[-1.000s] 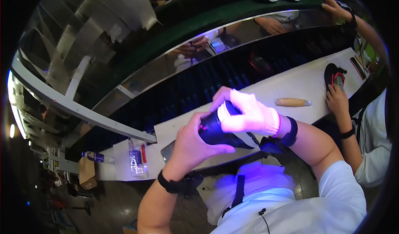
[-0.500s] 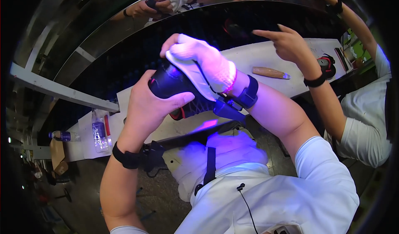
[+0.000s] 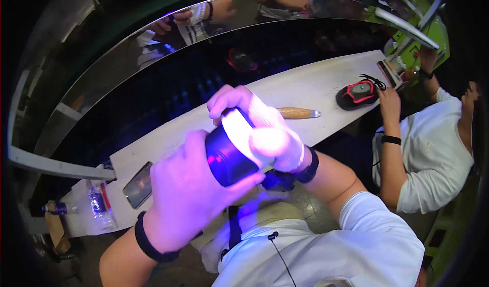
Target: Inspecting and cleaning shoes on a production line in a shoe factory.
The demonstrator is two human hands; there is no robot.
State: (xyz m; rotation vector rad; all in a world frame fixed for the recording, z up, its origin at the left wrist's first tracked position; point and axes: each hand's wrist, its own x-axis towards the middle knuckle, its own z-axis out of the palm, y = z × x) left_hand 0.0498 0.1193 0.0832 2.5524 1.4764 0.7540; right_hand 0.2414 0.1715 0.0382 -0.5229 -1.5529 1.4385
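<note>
White table [image 3: 305, 88] is stretching beyond both hands, its far edge bordering a dark strip [image 3: 178, 88]. Between the hands, the shoe [image 3: 224, 159] is overlapping the near edge in view. The left hand [image 3: 183, 185] is clamping its black side; the right hand [image 3: 270, 129], gloved, is gripping its white side, fingers curling over. Ahead of the left hand, tabletop is offering some room — a phone [image 3: 138, 185] is lying just left, a bottle [image 3: 98, 205] farther left. Right of the glove, a tool [image 3: 298, 113] is lying near — well beyond it, another person's hand [image 3: 390, 103] is meeting the edge of a second shoe [image 3: 358, 94].
</note>
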